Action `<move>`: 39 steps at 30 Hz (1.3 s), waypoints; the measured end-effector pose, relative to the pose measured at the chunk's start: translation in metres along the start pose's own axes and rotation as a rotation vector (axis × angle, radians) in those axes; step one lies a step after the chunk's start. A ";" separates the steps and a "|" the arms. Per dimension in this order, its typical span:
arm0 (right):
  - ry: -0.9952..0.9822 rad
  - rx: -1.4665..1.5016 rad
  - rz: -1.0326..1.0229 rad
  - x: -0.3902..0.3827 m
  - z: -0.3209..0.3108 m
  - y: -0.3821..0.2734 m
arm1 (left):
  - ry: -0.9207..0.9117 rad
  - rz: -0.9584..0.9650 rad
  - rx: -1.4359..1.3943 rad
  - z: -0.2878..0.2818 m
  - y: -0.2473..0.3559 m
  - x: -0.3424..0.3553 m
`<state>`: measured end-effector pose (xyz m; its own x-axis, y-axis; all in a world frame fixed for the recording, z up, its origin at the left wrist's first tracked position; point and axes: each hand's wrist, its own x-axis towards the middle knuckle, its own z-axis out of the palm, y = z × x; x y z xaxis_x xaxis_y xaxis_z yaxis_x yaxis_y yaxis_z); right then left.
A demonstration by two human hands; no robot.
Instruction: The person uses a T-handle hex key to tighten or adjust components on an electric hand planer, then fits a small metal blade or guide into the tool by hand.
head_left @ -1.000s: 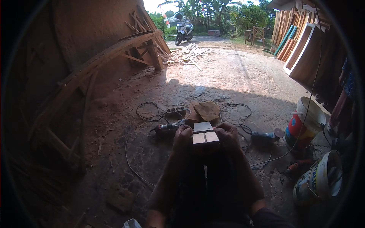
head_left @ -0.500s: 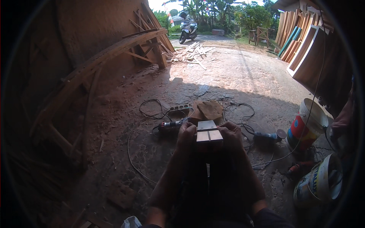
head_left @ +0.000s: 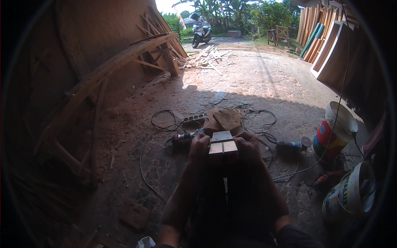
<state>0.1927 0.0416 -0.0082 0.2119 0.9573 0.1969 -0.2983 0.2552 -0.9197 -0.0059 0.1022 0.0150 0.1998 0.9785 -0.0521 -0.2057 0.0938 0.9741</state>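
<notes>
Between my two hands is a small pale wooden piece point(head_left: 223, 147), with a dark band across it and a dark slit down its nearer half. Small dark dots mark its farther, flat part. My left hand point(head_left: 200, 145) is closed on its left edge, thumb toward the top. On the right edge my right hand point(head_left: 248, 144) grips it with bent fingers. The underside of the piece is in shadow and hidden. Just beyond it on the ground lies a rough brown wood slab point(head_left: 227, 119).
A corded power tool point(head_left: 182, 137) lies left of my hands, an angle grinder point(head_left: 293, 144) to the right. Cables and a socket strip point(head_left: 194, 118) spread around. Two buckets point(head_left: 331, 132) stand at right, a wooden bench point(head_left: 111, 62) at left. Boards lean far right; a motorbike point(head_left: 202, 34) stands outside.
The view has shifted slightly. Both hands keep the same grip on the wooden piece, which sits a little farther left in the picture.
</notes>
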 end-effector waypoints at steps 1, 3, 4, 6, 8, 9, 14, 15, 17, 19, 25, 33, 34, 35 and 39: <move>-0.008 0.010 0.000 0.000 0.001 -0.001 | 0.026 -0.035 -0.047 0.004 0.006 -0.004; -0.013 0.019 0.011 -0.002 0.001 -0.003 | 0.033 -0.038 -0.047 0.003 0.004 -0.001; -0.013 0.021 0.024 -0.006 0.008 -0.012 | 0.041 -0.041 -0.047 0.002 0.003 -0.001; -0.011 0.010 0.033 -0.008 0.012 -0.015 | 0.055 -0.038 -0.029 -0.002 0.002 -0.001; 0.002 -0.018 0.012 -0.006 0.010 -0.014 | 0.050 -0.031 -0.021 0.000 0.002 0.001; 0.011 -0.025 -0.006 -0.004 0.008 -0.010 | 0.045 -0.028 -0.021 0.001 0.002 0.001; 0.021 -0.020 0.006 -0.003 0.008 -0.007 | 0.024 0.009 -0.017 0.001 0.001 0.001; 0.021 -0.027 -0.001 -0.002 0.008 -0.006 | 0.024 -0.005 -0.031 0.001 0.002 0.001; 0.019 -0.040 -0.017 -0.001 0.007 -0.004 | 0.022 -0.009 -0.066 0.001 0.001 0.001; 0.025 -0.023 -0.003 -0.001 0.007 -0.002 | 0.022 0.008 -0.109 0.001 -0.001 0.002; 0.025 -0.015 0.008 0.000 0.006 -0.003 | 0.027 0.016 0.024 0.003 0.006 -0.004; 0.015 0.019 -0.013 -0.006 0.010 -0.010 | 0.071 0.029 0.025 0.007 0.007 -0.011; 0.016 -0.001 -0.008 -0.005 0.008 -0.009 | 0.073 0.031 0.042 0.008 0.007 -0.011; 0.017 -0.022 -0.003 -0.004 0.007 -0.009 | 0.069 0.027 0.055 0.007 0.007 -0.010; 0.017 -0.062 -0.038 -0.003 0.010 -0.007 | 0.051 0.030 0.077 0.001 0.006 -0.006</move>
<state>0.1851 0.0379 0.0011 0.2379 0.9444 0.2271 -0.2311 0.2821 -0.9311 -0.0070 0.0967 0.0211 0.1451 0.9889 -0.0320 -0.1357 0.0520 0.9894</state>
